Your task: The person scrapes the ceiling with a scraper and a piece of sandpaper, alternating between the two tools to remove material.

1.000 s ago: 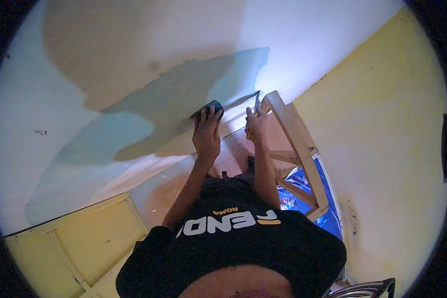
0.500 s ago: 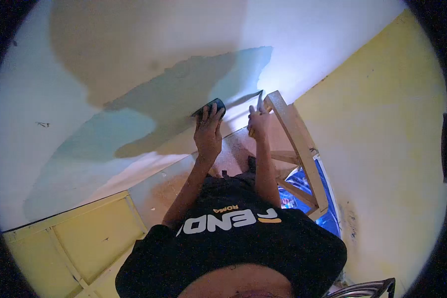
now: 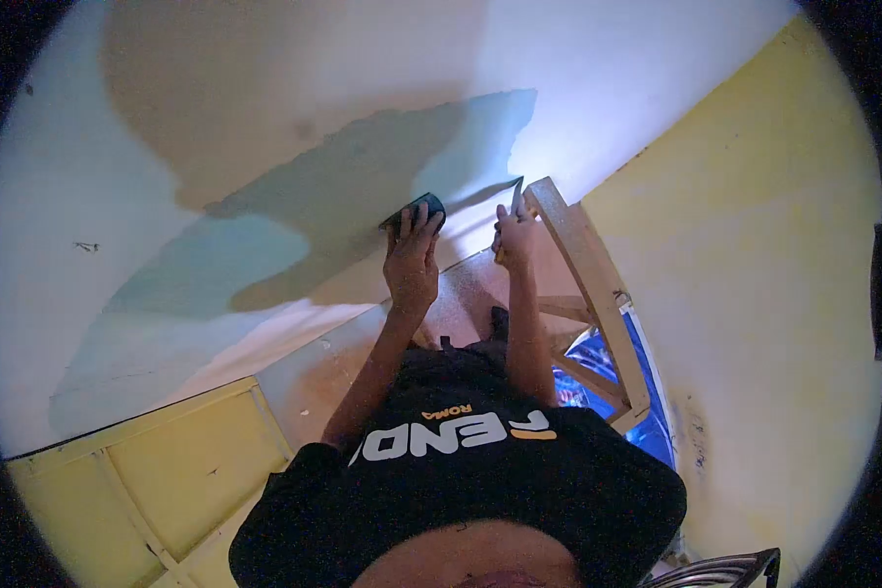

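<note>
My left hand (image 3: 411, 263) presses a dark flat pad (image 3: 414, 208) against the wall (image 3: 265, 118), at the lower edge of a grey-green patch (image 3: 363, 171) on the pale surface. My right hand (image 3: 514, 240) is closed around a thin scraper blade (image 3: 513, 196) whose tip points up at the wall, right beside the top of a wooden ladder (image 3: 583, 274). Both arms reach up from my black printed shirt (image 3: 461, 461).
A yellow wall (image 3: 755, 245) meets the pale one at the corner on the right. A yellow panelled door (image 3: 167, 470) lies at lower left. Blue sheeting (image 3: 598, 372) shows behind the ladder rungs. A metal chair edge (image 3: 725, 568) is at the bottom right.
Both hands have shifted slightly upward and to the right along the wall with the pad and the blade; the view has barely moved.
</note>
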A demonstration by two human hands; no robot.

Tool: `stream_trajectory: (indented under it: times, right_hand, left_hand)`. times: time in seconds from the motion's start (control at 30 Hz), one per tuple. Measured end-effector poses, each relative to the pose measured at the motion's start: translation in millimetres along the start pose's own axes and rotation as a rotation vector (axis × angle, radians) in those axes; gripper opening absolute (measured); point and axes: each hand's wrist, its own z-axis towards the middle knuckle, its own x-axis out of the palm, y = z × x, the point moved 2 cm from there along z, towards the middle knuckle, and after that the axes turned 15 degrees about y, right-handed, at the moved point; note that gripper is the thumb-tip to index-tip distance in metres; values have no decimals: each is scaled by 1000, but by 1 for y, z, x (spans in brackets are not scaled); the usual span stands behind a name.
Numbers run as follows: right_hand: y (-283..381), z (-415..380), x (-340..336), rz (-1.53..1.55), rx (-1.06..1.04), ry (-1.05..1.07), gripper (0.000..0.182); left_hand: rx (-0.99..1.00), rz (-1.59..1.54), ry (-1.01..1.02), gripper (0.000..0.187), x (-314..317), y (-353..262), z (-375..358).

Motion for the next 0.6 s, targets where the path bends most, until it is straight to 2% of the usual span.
stream_trajectory:
  times: [0.03, 0.1, 0.17, 0.27, 0.3, 0.37, 0.4, 0.5, 0.6]
  right_hand:
    - [0, -2, -2, 28, 48, 21, 59]
    - [-3, -5, 8, -36, 27, -2, 29]
    - [-10, -5, 10, -115, -63, -43, 18]
    - [7, -7, 7, -21, 36, -71, 22]
    - [1, -1, 8, -88, 59, -92, 24]
    - [-16, -3, 19, -82, -56, -93, 22]
    - [-8, -13, 23, -66, 4, -55, 22]
    - [-4, 4, 6, -58, 1, -112, 28]
    - [-1, -4, 4, -114, -30, -111, 26]
  left_hand:
    - [-2, 2, 2, 34, -1, -1, -2]
    - [-11, 3, 13, 35, 1, -1, 2]
    - [-6, 0, 2, 36, 4, 1, 1]
    - [16, -10, -17, 37, 4, 0, -4]
    - [12, -3, -13, 38, 2, -2, -1]
    - [-1, 0, -17, 38, 1, -2, 3]
    - [-8, -6, -17, 38, 3, -3, 3]
    - [-9, -7, -33, 40, 9, -1, -4]
    - [34, 6, -113, 45, 6, -11, -1]
